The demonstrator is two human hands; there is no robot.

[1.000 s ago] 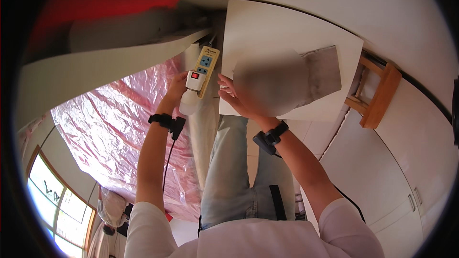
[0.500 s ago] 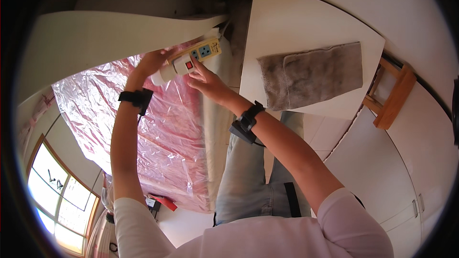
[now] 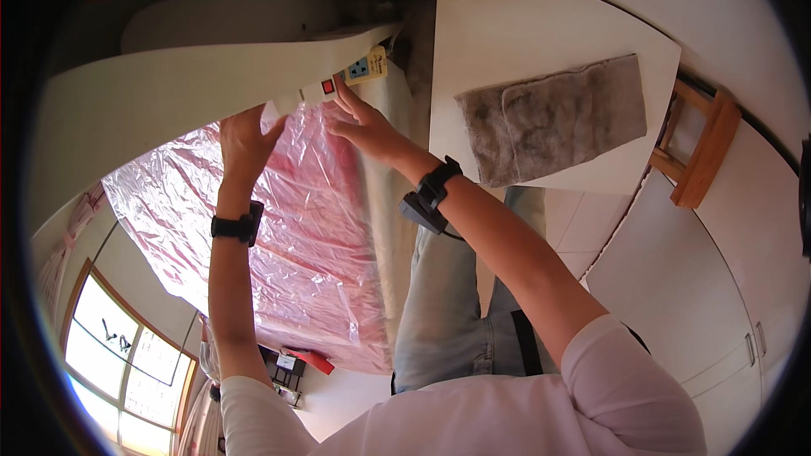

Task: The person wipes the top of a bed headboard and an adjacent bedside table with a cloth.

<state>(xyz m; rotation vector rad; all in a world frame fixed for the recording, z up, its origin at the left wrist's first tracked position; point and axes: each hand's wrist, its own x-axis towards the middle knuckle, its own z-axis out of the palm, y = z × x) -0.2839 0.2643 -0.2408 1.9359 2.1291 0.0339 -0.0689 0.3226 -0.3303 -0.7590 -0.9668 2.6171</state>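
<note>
A cream power strip [image 3: 367, 66] with blue sockets lies along the edge of a curved white panel [image 3: 169, 76], which partly hides it. Towards the strip's left end sits a white block [image 3: 314, 91] with a red rocker switch [image 3: 329, 86]. My right hand [image 3: 372, 128] has its index finger against this block, thumb apart from the fingers. Left of it, my left hand [image 3: 247, 145] is spread, thumb away from the fingers. Its fingertips reach the panel's edge and are partly hidden, close to a white end piece [image 3: 272, 110].
A bed surface [image 3: 317, 236] under crinkled clear plastic over pink cloth spreads below my hands. On the right, a white tabletop [image 3: 541, 17] carries a folded grey-brown towel [image 3: 557, 118]. Beyond it stands a wooden stool [image 3: 705, 152] near white cabinet doors [image 3: 676, 287].
My left hand has come away from the strip, its thumb spreading. The block with the red switch sits higher in view, with more of the strip behind the panel. The view has shifted slightly.
</note>
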